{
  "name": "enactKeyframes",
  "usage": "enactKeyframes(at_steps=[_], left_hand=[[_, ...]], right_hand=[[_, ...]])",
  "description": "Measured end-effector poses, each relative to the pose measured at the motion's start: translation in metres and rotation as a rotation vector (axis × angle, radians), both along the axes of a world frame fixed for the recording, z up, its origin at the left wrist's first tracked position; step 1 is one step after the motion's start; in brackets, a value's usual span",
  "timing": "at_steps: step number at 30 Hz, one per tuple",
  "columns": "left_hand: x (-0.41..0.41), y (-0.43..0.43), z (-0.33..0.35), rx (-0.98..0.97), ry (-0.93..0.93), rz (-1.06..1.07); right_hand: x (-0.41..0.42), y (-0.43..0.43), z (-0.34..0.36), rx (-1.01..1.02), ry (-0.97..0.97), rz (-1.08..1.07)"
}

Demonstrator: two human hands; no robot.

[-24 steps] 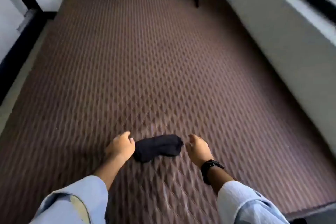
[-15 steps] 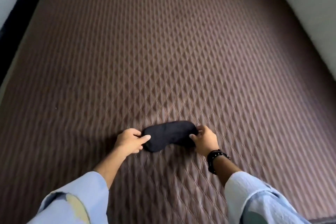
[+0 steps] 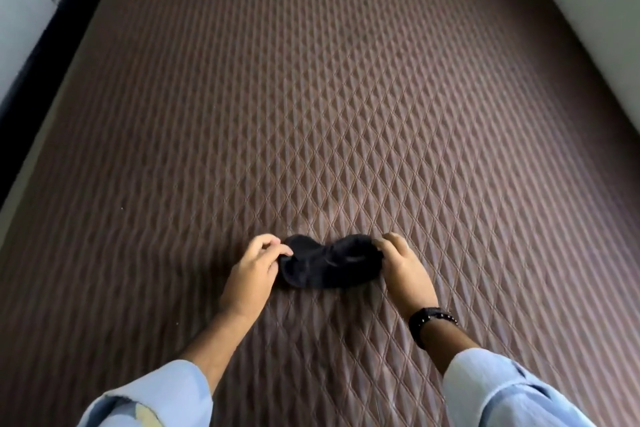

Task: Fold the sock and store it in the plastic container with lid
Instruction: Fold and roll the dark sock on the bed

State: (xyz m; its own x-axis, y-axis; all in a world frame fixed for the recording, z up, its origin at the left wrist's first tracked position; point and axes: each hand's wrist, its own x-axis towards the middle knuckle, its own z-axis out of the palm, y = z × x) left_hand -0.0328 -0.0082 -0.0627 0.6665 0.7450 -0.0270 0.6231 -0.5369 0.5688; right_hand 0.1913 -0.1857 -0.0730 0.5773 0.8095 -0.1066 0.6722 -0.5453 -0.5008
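Note:
A small black sock [image 3: 329, 262] lies flat on the brown quilted mattress [image 3: 346, 114], stretched sideways just in front of me. My left hand [image 3: 254, 270] pinches the sock's left end between thumb and fingers. My right hand [image 3: 403, 267], with a black watch on its wrist, holds the sock's right end. No plastic container or lid is in view.
A white wall [image 3: 595, 28] runs along the mattress's right side. On the left the mattress ends at a dark edge [image 3: 45, 55] with a pale floor strip beside it. My light blue sleeves fill the lower corners.
Both hands closed in from beside the sock and took hold of its two ends. The sock now lies spread wider. The view tilted down, hiding the dark bag at the far end.

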Motion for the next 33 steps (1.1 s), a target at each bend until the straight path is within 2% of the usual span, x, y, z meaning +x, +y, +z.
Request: enactKeyframes(at_steps=[2, 5, 8, 10, 13, 17, 20, 25, 33], left_hand=[[-0.004, -0.010, -0.013, -0.103, 0.044, 0.043], [-0.004, -0.020, -0.022, -0.268, 0.005, 0.274], [0.004, -0.021, -0.021, -0.422, 0.027, 0.523], [0.009, -0.019, -0.019, -0.517, 0.060, 0.570], [0.012, -0.016, -0.024, -0.644, 0.084, 0.581], [0.011, -0.009, -0.035, -0.746, 0.031, 0.644], [0.010, -0.008, -0.038, -0.763, 0.013, 0.679], [0.014, -0.008, -0.038, -0.765, 0.032, 0.721], [0.022, -0.017, -0.025, -0.734, -0.002, 0.677]], right_hand=[[-0.011, -0.011, -0.008, -0.096, 0.060, -0.021], [-0.031, -0.018, -0.014, -0.058, -0.221, 0.159], [-0.057, -0.018, -0.017, -0.024, -0.333, 0.432], [-0.072, -0.016, -0.021, -0.109, -0.373, 0.510], [-0.086, -0.012, -0.020, -0.235, -0.346, 0.365], [-0.083, 0.007, -0.010, -0.236, -0.358, 0.230], [-0.074, 0.021, 0.001, -0.253, -0.372, 0.225], [-0.070, 0.042, 0.010, -0.305, -0.319, 0.080], [-0.080, 0.039, -0.003, -0.317, -0.218, 0.198]])
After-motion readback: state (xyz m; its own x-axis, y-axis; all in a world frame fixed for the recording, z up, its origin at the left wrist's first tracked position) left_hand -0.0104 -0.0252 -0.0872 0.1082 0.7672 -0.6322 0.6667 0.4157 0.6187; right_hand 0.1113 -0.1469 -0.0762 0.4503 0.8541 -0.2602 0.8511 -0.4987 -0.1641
